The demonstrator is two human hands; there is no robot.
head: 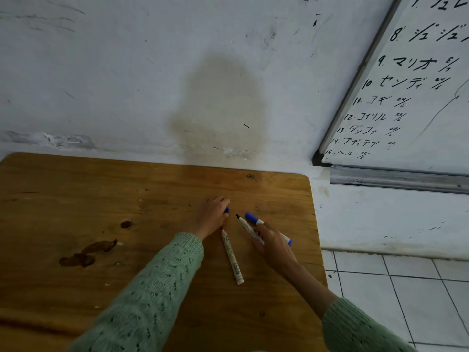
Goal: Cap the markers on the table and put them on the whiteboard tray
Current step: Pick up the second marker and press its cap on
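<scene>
Three white markers are on the wooden table [101, 199]. One uncapped marker [232, 257] lies loose, its tip pointing away from me. My right hand [272, 245] grips a second uncapped marker [245, 223] with a black tip. Just beyond it lies a marker with a blue cap [253, 218], its far end under my right hand. My left hand [212, 218] is closed on a small blue cap [226, 210], only its end showing. The metal whiteboard tray [396, 177] runs along the wall at the right, above the table's level.
The whiteboard [418, 97], covered in black writing, hangs above the tray. A stained white wall [177, 85] backs the table. White floor tiles [406, 288] lie to the right of the table's edge. Dark stains [86, 252] mark the wood at the left.
</scene>
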